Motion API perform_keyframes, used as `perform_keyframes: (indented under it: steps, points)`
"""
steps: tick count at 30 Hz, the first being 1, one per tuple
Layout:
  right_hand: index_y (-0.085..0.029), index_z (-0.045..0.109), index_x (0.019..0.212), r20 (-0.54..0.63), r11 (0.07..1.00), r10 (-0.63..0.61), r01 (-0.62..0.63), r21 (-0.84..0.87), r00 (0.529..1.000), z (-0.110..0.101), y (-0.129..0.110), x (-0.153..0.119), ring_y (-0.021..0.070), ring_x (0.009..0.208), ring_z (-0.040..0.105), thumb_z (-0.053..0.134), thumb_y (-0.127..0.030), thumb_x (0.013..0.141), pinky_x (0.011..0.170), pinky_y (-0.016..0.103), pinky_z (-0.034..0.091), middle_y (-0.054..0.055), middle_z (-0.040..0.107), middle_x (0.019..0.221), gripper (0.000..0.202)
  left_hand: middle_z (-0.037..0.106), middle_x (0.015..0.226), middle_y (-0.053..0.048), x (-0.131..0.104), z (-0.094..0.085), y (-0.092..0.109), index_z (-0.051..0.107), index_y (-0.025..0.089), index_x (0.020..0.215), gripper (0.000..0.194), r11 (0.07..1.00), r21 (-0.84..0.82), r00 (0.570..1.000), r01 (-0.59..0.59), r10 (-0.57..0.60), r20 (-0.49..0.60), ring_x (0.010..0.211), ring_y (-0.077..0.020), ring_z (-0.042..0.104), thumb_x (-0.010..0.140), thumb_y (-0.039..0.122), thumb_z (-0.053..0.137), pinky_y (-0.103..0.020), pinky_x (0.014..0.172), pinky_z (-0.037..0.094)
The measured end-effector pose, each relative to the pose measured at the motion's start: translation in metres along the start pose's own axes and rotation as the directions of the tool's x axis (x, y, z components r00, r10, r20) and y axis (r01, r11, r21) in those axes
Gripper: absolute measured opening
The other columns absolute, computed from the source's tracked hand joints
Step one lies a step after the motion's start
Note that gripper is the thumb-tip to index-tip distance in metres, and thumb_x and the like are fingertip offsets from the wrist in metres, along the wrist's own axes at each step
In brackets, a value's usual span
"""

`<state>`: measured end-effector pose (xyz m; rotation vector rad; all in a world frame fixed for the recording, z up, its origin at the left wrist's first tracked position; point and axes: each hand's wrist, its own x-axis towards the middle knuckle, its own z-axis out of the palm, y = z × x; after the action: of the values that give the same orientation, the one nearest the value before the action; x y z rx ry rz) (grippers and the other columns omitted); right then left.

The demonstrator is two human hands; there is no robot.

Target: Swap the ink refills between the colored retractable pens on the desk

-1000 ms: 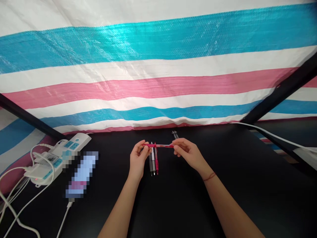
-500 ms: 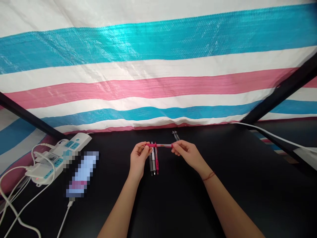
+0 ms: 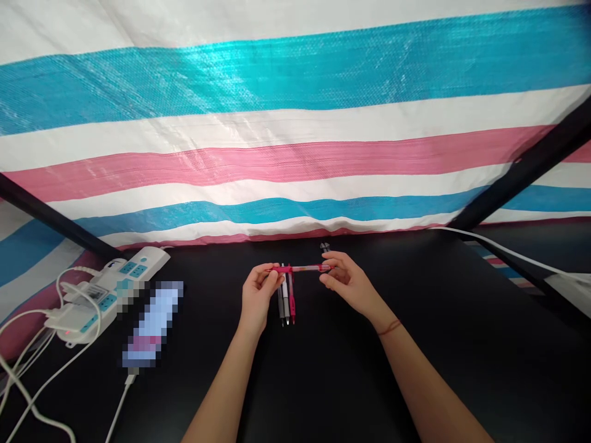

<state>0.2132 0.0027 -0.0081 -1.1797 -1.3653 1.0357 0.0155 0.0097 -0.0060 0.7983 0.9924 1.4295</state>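
My left hand (image 3: pixel 259 294) pinches the pink end of a pen (image 3: pixel 307 268) with a clear barrel, holding it level and crosswise. At the pen's other end is my right hand (image 3: pixel 346 283), its thumb and fingers spread apart around the tip without gripping it. Below the held pen lie several pens side by side: a dark grey pen (image 3: pixel 281 304), a white and grey pen (image 3: pixel 285 301) and a pink pen (image 3: pixel 292 307). Their upper ends are partly hidden by the held pen and my left fingers. A grey clip-like piece (image 3: pixel 325 247) shows behind my right fingers, mostly covered.
On the left of the black table (image 3: pixel 194 381) lie a white power strip (image 3: pixel 95 317) with cables and a blurred-out phone (image 3: pixel 152 326) on a charging cable (image 3: pixel 117 409). A striped sheet (image 3: pixel 295 160) hangs behind, between black bars. A white cable (image 3: pixel 508 249) runs along the right.
My right thumb and fingers have opened away from the pen's right end, which now shows between them. My left hand keeps its pinch on the pen.
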Motion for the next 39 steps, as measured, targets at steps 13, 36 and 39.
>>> perform_keyframes:
  steps: [13, 36, 39]
  points:
    - [-0.020, 0.061, 0.081, 0.037, 0.983, -0.027, 0.033, -0.179, 0.999, 0.000, -0.001, -0.001, 0.0150, 0.062, 0.056, 0.054, -0.041, 0.083, 0.061, 0.029, 0.047, 0.002, 0.060, 0.069, 0.023, 0.070, 0.092, -0.005, 0.000, 0.000, 0.003, 0.065, 0.016, 0.083, 0.035, 1.000, 0.010, 1.000, 0.024, -0.024, -0.001, 0.083, -0.0159, 0.066, 0.058, 0.034, 0.080, -0.035, 0.084, 0.053]
    - [-0.020, 0.058, 0.091, -0.058, 0.997, -0.054, 0.057, 0.052, 0.997, 0.011, 0.000, -0.002, 0.0150, 0.063, 0.059, 0.057, -0.045, 0.081, 0.055, 0.028, 0.049, 0.003, 0.062, 0.074, 0.027, 0.071, 0.100, -0.011, 0.000, -0.003, 0.007, 0.067, 0.016, 0.101, 0.044, 0.982, 0.186, 0.996, -0.035, 0.020, 0.082, 0.088, -0.0222, 0.068, 0.068, 0.045, 0.071, -0.032, 0.075, 0.055]
    - [-0.021, 0.060, 0.095, -0.072, 0.995, -0.078, 0.082, 0.059, 0.994, 0.008, -0.001, -0.002, 0.0157, 0.065, 0.062, 0.059, -0.042, 0.080, 0.057, 0.030, 0.052, 0.003, 0.063, 0.078, 0.026, 0.072, 0.089, -0.009, -0.002, -0.005, 0.009, 0.067, 0.015, 0.106, 0.042, 0.861, 0.493, 0.974, -0.129, 0.016, 0.227, 0.077, -0.0203, 0.068, 0.076, 0.045, 0.062, -0.030, 0.069, 0.054]
